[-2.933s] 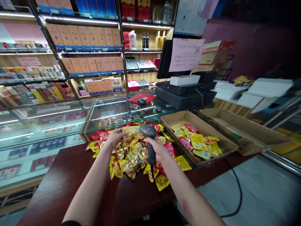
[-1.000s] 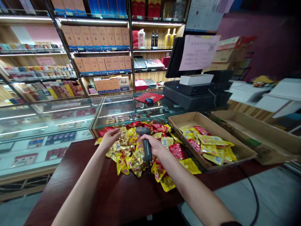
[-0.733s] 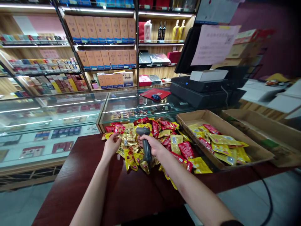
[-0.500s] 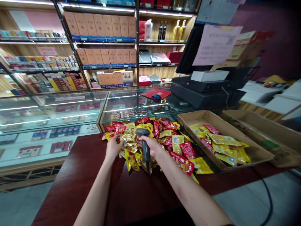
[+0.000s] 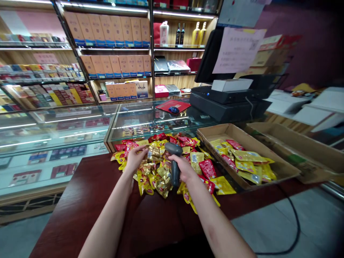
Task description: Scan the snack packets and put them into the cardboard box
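My right hand (image 5: 184, 167) is wrapped round the handle of a dark grey barcode scanner (image 5: 175, 172), its head pointing away over a heap of small snack packets. At the left of the heap, my left hand (image 5: 135, 159) pinches the edge of a shiny gold snack packet (image 5: 155, 152); a pale label shows near the fingertips. Red packets (image 5: 208, 169) and yellow packets (image 5: 225, 185) lie loosely around both hands on the dark red wooden counter (image 5: 91, 193). Part of the heap is hidden behind the scanner and right forearm.
To the right, a cardboard tray (image 5: 285, 171) holds several packets, with another cardboard tray (image 5: 317, 143) beyond it. Behind the heap stands a glass display case (image 5: 129, 116) bearing a mouse (image 5: 173, 109) on a red mat. A monitor (image 5: 208, 57) and a black cable (image 5: 297, 222) are at the right.
The scanner has moved slightly right, away from my left hand, opening a wider gap between them. My left hand has shifted a little up and right. The whole view has swung slightly right.
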{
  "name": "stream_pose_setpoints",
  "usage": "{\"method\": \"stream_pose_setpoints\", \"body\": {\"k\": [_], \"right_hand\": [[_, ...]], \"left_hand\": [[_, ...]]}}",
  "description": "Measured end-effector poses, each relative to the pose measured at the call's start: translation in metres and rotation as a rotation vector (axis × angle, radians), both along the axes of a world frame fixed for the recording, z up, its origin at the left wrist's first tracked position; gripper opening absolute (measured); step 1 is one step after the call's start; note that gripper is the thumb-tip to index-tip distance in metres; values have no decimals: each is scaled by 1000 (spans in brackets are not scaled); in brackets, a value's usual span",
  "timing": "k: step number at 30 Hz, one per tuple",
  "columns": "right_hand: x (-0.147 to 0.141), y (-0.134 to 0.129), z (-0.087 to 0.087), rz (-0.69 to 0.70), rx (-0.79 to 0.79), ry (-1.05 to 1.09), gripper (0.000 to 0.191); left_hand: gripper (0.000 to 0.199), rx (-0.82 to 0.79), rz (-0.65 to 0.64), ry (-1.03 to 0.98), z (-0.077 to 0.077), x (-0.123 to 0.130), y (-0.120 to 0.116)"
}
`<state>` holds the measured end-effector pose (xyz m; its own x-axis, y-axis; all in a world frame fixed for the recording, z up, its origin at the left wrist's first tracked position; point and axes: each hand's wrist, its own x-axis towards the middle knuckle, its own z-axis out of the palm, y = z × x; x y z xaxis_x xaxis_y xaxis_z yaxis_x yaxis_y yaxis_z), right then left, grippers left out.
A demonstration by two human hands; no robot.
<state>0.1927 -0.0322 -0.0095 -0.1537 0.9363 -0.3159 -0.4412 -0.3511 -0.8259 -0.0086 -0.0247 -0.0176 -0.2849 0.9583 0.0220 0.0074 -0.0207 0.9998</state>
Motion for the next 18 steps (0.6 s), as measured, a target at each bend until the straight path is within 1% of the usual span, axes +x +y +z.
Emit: {"method": "stream_pose_setpoints", "body": {"k": [3, 5, 7, 9, 11, 13, 16, 18], "right_hand": [[26, -2, 0, -30, 57, -28, 24], [38, -6, 0, -54, 70, -82, 23], [46, -12, 3, -91, 83, -167, 22], [49, -18, 6, -74, 110, -248, 19], [48, -23, 11, 15, 166, -338, 12], [45, -27, 14, 95, 279, -461, 7], [37, -26, 14, 107, 509, -641, 13], [28, -21, 12, 108, 582, -689, 19]], "left_hand": [[46, -54, -131, -76, 3, 25, 19], [46, -64, -193, -98, 3, 41, 29], [45, -66, -207, -96, 2, 55, 38], [44, -68, -205, -91, 0, 64, 45], [42, -63, -220, -99, -1, 68, 50], [42, -60, -233, -147, 0, 67, 55], [42, -48, -216, -245, 2, 61, 59], [43, -17, -172, -295, 2, 57, 62]]}}
